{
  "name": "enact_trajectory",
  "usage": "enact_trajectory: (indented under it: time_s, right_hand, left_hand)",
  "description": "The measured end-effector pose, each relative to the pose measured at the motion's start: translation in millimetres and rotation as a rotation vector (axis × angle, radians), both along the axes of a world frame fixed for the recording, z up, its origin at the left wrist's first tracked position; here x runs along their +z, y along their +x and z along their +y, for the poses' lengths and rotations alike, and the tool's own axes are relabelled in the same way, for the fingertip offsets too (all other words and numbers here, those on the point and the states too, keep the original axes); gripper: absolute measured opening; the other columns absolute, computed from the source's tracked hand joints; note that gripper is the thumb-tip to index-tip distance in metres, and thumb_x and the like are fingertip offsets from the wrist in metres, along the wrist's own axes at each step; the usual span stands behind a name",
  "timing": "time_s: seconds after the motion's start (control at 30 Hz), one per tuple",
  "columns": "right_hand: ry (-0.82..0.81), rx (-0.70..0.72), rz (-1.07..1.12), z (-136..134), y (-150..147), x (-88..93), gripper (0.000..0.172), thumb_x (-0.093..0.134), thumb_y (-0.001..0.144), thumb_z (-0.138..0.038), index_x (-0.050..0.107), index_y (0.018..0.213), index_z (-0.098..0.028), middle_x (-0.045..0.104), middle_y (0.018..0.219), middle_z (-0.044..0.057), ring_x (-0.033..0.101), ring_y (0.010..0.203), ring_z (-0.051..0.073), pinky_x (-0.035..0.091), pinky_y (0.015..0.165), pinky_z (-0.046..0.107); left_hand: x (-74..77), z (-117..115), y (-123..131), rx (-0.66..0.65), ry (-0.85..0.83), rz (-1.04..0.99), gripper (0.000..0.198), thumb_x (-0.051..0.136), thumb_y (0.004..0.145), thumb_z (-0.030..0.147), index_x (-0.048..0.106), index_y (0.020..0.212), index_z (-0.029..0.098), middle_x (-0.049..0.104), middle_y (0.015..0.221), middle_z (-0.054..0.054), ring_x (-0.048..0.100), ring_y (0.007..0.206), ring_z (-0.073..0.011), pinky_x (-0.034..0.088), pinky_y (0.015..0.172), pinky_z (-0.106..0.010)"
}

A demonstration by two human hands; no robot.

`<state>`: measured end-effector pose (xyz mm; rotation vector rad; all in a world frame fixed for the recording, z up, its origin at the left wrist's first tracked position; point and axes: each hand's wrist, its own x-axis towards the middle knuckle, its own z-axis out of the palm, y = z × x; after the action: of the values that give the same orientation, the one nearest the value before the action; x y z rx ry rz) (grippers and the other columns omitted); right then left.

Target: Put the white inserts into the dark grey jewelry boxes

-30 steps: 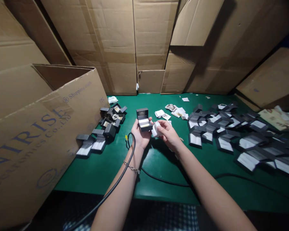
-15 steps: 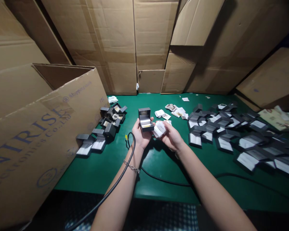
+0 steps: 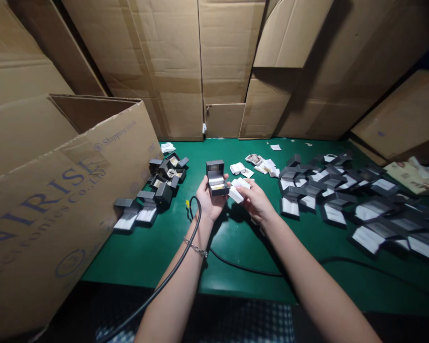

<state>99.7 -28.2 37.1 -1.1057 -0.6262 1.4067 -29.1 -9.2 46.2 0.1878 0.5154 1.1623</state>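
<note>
In the middle of the view my left hand [image 3: 210,202] is wrapped around a small dark gift box [image 3: 217,178], lid raised and facing me. A light lining and a yellowish strip show inside it. Just right of the box, my right hand [image 3: 258,204] pinches a folded white paper slip [image 3: 238,191] between thumb and fingers. Slip and box are close together; I cannot tell whether they touch. Beyond my right hand lie folded white papers [image 3: 238,168] on the green tabletop.
Many dark boxes [image 3: 333,213] with white paper inside cover the right side. Several more open boxes [image 3: 164,177] stand left, against a large carton [image 3: 71,190]. A black cable [image 3: 171,278] crosses my left forearm. Cardboard sheets [image 3: 164,57] wall the back.
My right hand has shifted slightly right, and the white paper slip in it has turned and looks more folded. The left hand and its box stay almost still.
</note>
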Motion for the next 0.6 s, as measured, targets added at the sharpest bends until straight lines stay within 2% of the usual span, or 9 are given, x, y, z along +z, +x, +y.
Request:
enact_trajectory:
  time_s: [0.13, 0.27, 0.4, 0.5, 0.6]
  right_hand:
    - [0.063, -0.006, 0.045, -0.8, 0.9, 2.3, 0.038, 0.081, 0.056, -0.026, 0.060, 0.087, -0.019, 0.070, 0.083, -0.001, 0.066, 0.073, 0.015, 0.054, 0.068, 0.029]
    - [0.079, 0.013, 0.031, -1.1, 1.5, 0.9, 0.040, 0.077, 0.062, -0.032, 0.059, 0.096, -0.021, 0.070, 0.086, 0.000, 0.067, 0.079, 0.018, 0.055, 0.071, 0.032]
    - [0.068, -0.058, -0.047, 1.4, -0.8, -4.7, 0.050, 0.077, 0.061, -0.035, 0.050, 0.101, -0.023, 0.066, 0.084, -0.002, 0.065, 0.074, 0.016, 0.052, 0.065, 0.028]
    - [0.076, -0.140, -0.094, 4.2, -1.9, -11.0, 0.058, 0.082, 0.055, -0.039, 0.045, 0.097, -0.024, 0.063, 0.079, -0.005, 0.062, 0.067, 0.013, 0.048, 0.056, 0.024]
    - [0.080, -0.156, -0.155, 6.7, 0.4, -19.2, 0.058, 0.084, 0.052, -0.046, 0.046, 0.090, -0.023, 0.058, 0.073, -0.006, 0.058, 0.060, 0.011, 0.044, 0.050, 0.022]
  left_hand:
    - [0.5, -0.7, 0.3, -0.017, 0.005, -0.005, 0.048, 0.032, 0.095, 0.039, 0.065, 0.104, 0.006, 0.069, 0.076, -0.011, 0.063, 0.059, -0.0156, 0.047, 0.050, -0.025]
    - [3.5, -1.7, 0.7, -0.020, 0.001, -0.019, 0.049, 0.030, 0.096, 0.040, 0.064, 0.101, 0.005, 0.068, 0.072, -0.011, 0.063, 0.058, -0.0159, 0.047, 0.050, -0.025]
    - [4.8, -2.4, 1.1, -0.004, -0.001, -0.032, 0.048, 0.030, 0.096, 0.039, 0.064, 0.101, 0.005, 0.068, 0.075, -0.011, 0.064, 0.058, -0.0163, 0.049, 0.051, -0.025]
    - [3.2, -2.0, 1.6, -0.003, 0.011, -0.039, 0.048, 0.030, 0.096, 0.039, 0.063, 0.106, 0.005, 0.069, 0.076, -0.011, 0.065, 0.059, -0.0165, 0.049, 0.051, -0.025]
    - [1.9, -1.6, 2.4, -0.010, 0.017, -0.038, 0.049, 0.031, 0.096, 0.039, 0.063, 0.107, 0.003, 0.069, 0.076, -0.011, 0.065, 0.060, -0.0167, 0.048, 0.050, -0.025]
